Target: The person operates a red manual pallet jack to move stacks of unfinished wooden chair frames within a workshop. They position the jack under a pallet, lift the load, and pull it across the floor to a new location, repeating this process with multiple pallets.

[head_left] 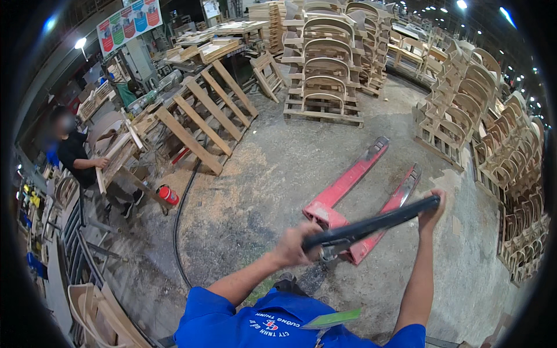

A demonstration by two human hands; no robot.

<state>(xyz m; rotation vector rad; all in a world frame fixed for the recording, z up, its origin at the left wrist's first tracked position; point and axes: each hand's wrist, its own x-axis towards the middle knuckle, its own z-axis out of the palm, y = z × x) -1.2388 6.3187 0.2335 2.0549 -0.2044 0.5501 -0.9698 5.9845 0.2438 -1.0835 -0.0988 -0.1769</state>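
Observation:
A red pallet jack (pixel 348 185) stands on the concrete floor ahead of me, its two forks pointing away toward the stacked wooden frames. Its black handle bar (pixel 377 221) runs across in front of me, tilted up to the right. My left hand (pixel 296 243) is closed around the bar's left end. My right hand (pixel 432 209) grips the bar's right end. Both forearms come up from my blue shirt at the lower edge. The forks carry nothing.
A pallet of stacked curved wooden frames (pixel 325 64) stands straight ahead, more stacks (pixel 464 104) to the right. Leaning wooden racks (pixel 203 122) and a black hose (pixel 180 214) lie left. A person in black (pixel 75 156) works at a bench; a red can (pixel 168 194) sits nearby.

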